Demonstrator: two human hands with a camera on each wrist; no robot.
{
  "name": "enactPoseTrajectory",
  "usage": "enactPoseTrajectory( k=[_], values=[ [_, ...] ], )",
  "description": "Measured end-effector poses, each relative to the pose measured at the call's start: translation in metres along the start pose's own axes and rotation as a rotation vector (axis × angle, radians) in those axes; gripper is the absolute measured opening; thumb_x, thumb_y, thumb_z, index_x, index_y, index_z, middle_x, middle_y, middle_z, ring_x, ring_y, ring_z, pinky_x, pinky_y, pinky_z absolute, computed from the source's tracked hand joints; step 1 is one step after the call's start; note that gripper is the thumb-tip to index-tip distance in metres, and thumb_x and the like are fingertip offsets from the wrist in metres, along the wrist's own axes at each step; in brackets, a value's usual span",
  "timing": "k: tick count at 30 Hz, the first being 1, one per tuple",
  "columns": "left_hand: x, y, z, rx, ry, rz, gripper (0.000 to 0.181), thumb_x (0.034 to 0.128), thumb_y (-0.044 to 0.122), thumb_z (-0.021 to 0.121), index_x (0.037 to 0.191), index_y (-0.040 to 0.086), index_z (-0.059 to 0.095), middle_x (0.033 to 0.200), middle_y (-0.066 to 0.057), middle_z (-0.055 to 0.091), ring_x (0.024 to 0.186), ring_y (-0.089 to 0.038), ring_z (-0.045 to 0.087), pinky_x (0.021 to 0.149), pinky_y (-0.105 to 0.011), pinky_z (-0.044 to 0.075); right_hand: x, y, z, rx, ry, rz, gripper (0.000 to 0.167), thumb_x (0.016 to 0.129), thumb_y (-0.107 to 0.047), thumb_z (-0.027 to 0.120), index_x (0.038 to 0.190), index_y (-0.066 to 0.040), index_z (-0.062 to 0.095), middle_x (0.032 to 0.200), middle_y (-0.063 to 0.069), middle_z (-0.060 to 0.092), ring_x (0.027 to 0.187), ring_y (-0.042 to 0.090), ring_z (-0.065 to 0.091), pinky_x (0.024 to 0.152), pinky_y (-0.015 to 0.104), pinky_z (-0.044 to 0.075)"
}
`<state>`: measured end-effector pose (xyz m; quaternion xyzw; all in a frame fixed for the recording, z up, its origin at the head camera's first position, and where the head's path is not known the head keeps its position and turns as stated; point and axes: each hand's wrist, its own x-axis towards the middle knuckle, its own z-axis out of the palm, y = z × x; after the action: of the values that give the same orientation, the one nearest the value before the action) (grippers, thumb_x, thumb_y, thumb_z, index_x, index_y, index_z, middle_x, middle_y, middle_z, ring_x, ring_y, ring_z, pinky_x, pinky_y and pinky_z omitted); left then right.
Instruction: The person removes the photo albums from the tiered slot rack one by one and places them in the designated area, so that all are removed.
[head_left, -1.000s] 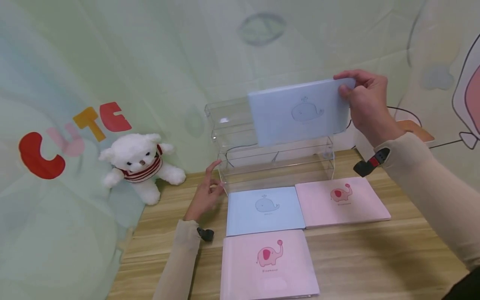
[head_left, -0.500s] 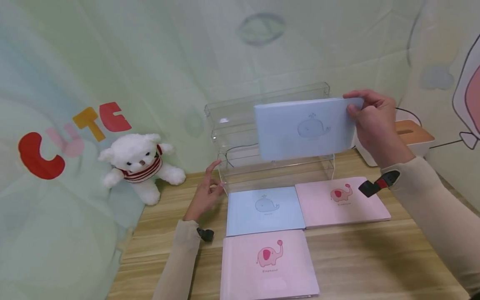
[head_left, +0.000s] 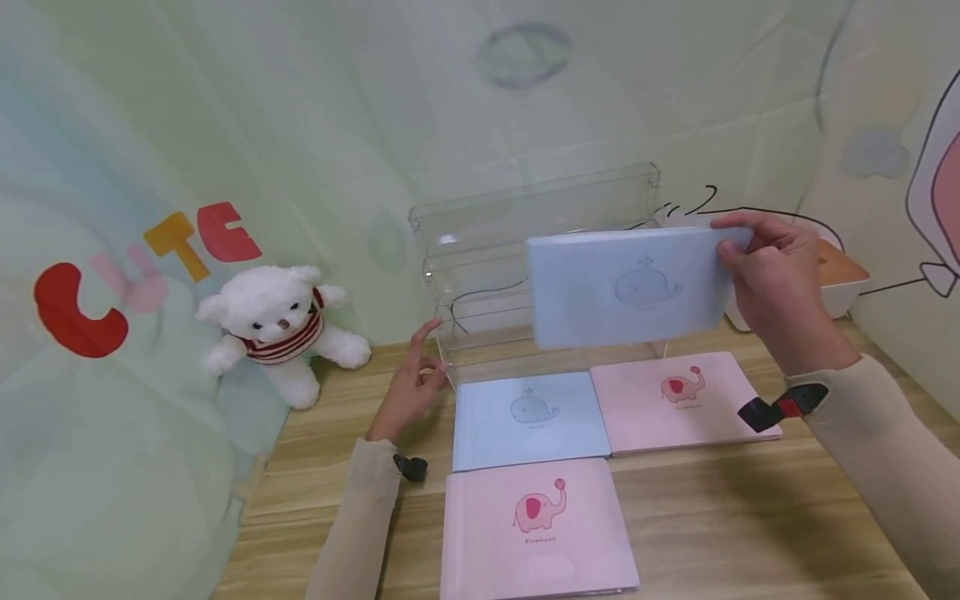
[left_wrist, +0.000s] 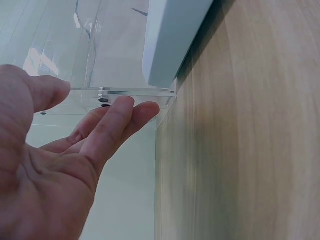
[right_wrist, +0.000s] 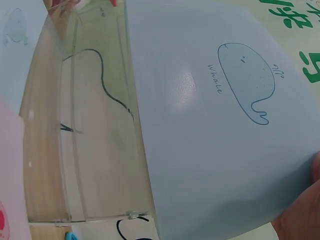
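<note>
My right hand (head_left: 777,279) pinches the right end of a pale blue whale book (head_left: 630,292), thumb on the cover. Held up, the book is in front of the clear acrylic rack (head_left: 480,337) and hides part of its right side. In the right wrist view the cover (right_wrist: 240,150) reads "Whale", with the rack (right_wrist: 100,165) beside it. My left hand (head_left: 408,387) is at the rack's lower left side. Its fingers (left_wrist: 107,130) are extended against or close beside the clear side panel (left_wrist: 130,92); contact is hard to tell.
Before the rack lie another blue whale book (head_left: 532,442) and two pink elephant books, one right (head_left: 637,408) and one nearer (head_left: 480,533). A white plush bear (head_left: 270,292) sits left. A wooden-topped tissue box (head_left: 840,267) stands behind my right hand.
My right hand has lowered the blue book and shifted it rightward, uncovering the rack's upper tiers. My left hand has stayed in place.
</note>
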<state>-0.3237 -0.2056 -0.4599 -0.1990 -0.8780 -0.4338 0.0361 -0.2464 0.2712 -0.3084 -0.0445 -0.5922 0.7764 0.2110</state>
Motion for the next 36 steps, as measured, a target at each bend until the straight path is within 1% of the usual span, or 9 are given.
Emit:
enactPoseTrajectory(
  k=[8, 13, 18, 19, 22, 25, 26, 28, 36],
  values=[
    [0.0, 0.0, 0.0, 0.011, -0.001, 0.004, 0.076, 0.1094, 0.015, 0.062, 0.166, 0.048, 0.021, 0.11, -0.022, 0.076, 0.101, -0.032, 0.079, 0.093, -0.052, 0.061, -0.019, 0.009, -0.018, -0.027, -0.048, 0.07, 0.036, 0.104, 0.005, 0.06, 0.127, -0.014, 0.08, 0.134, -0.01, 0.057, 0.126, 0.019, 0.054, 0.13, 0.062, 0.021],
    [0.0, -0.003, 0.0, 0.015, -0.004, 0.002, 0.078, 0.1099, 0.015, 0.06, 0.165, 0.052, 0.019, 0.108, -0.02, 0.077, 0.088, -0.029, 0.08, 0.082, -0.041, 0.059, -0.031, 0.017, -0.027, -0.033, -0.053, 0.105, 0.036, 0.104, 0.004, 0.06, 0.131, -0.012, 0.078, 0.135, -0.01, 0.058, 0.125, 0.018, 0.055, 0.128, 0.061, 0.021],
    [0.0, -0.004, 0.0, 0.004, -0.011, -0.005, 0.078, 0.1103, 0.016, 0.06, 0.164, 0.055, 0.018, 0.107, -0.02, 0.077, 0.081, -0.03, 0.08, 0.075, -0.034, 0.056, -0.042, 0.028, -0.041, -0.001, -0.069, 0.131, 0.035, 0.104, 0.007, 0.059, 0.129, -0.008, 0.077, 0.134, -0.009, 0.055, 0.122, 0.018, 0.052, 0.126, 0.046, 0.032],
    [0.0, -0.004, 0.0, 0.004, -0.012, -0.004, 0.078, 0.1103, 0.016, 0.06, 0.164, 0.054, 0.018, 0.107, -0.02, 0.076, 0.082, -0.03, 0.08, 0.075, -0.033, 0.055, -0.044, 0.03, -0.043, 0.003, -0.07, 0.131, 0.035, 0.104, 0.008, 0.059, 0.129, -0.007, 0.077, 0.134, -0.009, 0.055, 0.121, 0.019, 0.052, 0.122, 0.04, 0.04],
    [0.0, -0.004, 0.0, 0.002, -0.011, -0.002, 0.077, 0.1102, 0.016, 0.06, 0.164, 0.053, 0.019, 0.107, -0.021, 0.076, 0.081, -0.03, 0.081, 0.076, -0.033, 0.055, -0.049, 0.037, -0.051, 0.005, -0.068, 0.128, 0.035, 0.103, 0.009, 0.058, 0.127, -0.006, 0.078, 0.133, -0.008, 0.055, 0.119, 0.017, 0.052, 0.117, 0.035, 0.045],
    [0.0, -0.005, 0.0, -0.002, -0.01, 0.003, 0.077, 0.11, 0.015, 0.06, 0.165, 0.051, 0.019, 0.107, -0.021, 0.076, 0.081, -0.031, 0.08, 0.077, -0.032, 0.055, -0.053, 0.042, -0.058, 0.021, -0.069, 0.118, 0.037, 0.102, 0.013, 0.056, 0.124, -0.005, 0.079, 0.132, -0.008, 0.055, 0.117, 0.017, 0.052, 0.096, 0.021, 0.058],
    [0.001, -0.005, 0.0, -0.004, -0.009, 0.004, 0.078, 0.1098, 0.015, 0.06, 0.165, 0.051, 0.019, 0.106, -0.022, 0.076, 0.08, -0.031, 0.08, 0.077, -0.032, 0.055, -0.054, 0.044, -0.06, 0.023, -0.071, 0.117, 0.037, 0.102, 0.013, 0.055, 0.124, -0.005, 0.079, 0.131, -0.008, 0.054, 0.116, 0.016, 0.052, 0.095, 0.021, 0.058],
    [0.001, -0.005, 0.0, -0.005, -0.009, 0.008, 0.077, 0.1097, 0.015, 0.06, 0.166, 0.049, 0.02, 0.106, -0.022, 0.076, 0.08, -0.031, 0.08, 0.077, -0.032, 0.056, -0.056, 0.047, -0.066, 0.031, -0.077, 0.116, 0.039, 0.102, 0.015, 0.053, 0.122, -0.005, 0.08, 0.13, -0.008, 0.053, 0.115, 0.016, 0.05, 0.079, 0.013, 0.055],
    [0.001, -0.005, 0.001, -0.003, -0.009, -0.007, 0.078, 0.1099, 0.015, 0.06, 0.164, 0.054, 0.019, 0.107, -0.02, 0.076, 0.083, -0.029, 0.081, 0.082, -0.036, 0.057, -0.064, 0.055, -0.087, 0.011, -0.061, 0.143, 0.042, 0.103, 0.015, 0.051, 0.121, -0.008, 0.081, 0.127, -0.01, 0.049, 0.113, 0.016, 0.046, 0.077, 0.014, 0.054]
  ],
)
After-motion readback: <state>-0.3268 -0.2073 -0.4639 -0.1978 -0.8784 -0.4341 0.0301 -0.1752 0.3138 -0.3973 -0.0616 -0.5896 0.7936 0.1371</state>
